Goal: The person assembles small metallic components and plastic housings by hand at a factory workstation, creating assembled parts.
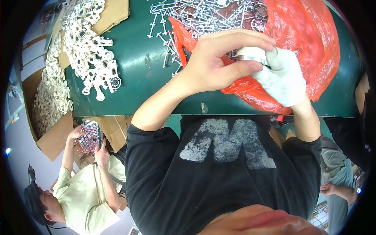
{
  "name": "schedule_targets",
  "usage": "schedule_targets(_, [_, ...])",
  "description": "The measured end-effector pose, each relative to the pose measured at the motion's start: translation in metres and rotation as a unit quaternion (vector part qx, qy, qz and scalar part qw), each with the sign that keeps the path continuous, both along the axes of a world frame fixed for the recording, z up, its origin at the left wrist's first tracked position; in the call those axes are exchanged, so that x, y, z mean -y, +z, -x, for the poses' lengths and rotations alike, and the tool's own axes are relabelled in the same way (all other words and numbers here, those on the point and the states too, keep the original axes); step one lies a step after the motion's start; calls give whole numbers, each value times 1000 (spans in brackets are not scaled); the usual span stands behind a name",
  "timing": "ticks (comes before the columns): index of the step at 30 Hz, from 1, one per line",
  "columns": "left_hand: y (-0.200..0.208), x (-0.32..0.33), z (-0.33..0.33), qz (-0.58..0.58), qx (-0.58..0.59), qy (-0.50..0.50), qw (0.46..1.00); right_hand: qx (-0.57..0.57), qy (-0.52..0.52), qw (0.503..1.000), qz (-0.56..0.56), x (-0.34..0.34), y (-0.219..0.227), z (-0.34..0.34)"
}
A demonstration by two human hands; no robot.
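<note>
A small round part, white on top with a shiny silver band [246, 56], is held between my hands above a red plastic bag. My left hand [217, 58] is bare, its thumb and fingers closed around the part from the left. On the right, my right hand [284, 76] wears a whitish glove and closes on the same part, its fingertips meeting those of the left. The far side of the part is hidden by fingers and glove. Just beyond my hands, many silver rod-like pieces [203, 19] lie loose on the bag and the table.
The red bag [321, 47] spreads over the right of the green table [141, 86]. White ring-ended parts [92, 51] are heaped at left beside cardboard [113, 15]; more fill a box [51, 90]. A co-worker [84, 192] at lower left holds a tray-like bundle; another person [335, 188] is at right.
</note>
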State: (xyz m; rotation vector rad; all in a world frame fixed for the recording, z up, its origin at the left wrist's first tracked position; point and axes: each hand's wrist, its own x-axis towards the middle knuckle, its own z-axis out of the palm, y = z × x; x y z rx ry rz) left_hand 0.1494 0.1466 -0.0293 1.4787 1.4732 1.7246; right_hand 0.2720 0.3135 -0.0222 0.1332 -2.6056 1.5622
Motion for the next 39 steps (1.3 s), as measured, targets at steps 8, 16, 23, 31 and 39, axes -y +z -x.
schedule_targets(8, [14,7,15,27,-69,27,997,-1,-27,993,-114,6,4,2])
schedule_targets(16, [6,41,147,6,252,315,915,46,-134,986,-84,13,16,8])
schedule_targets(23, [28,107,146,362,-315,505,718,123,-126,980,-91,16,12,7])
schedule_targets(31, [-18,163,83,516,-354,531,571,115,-112,982,-103,17,9,10])
schedule_targets(39, [9,152,65,315,-317,514,732,108,-108,980,-124,10,4,11])
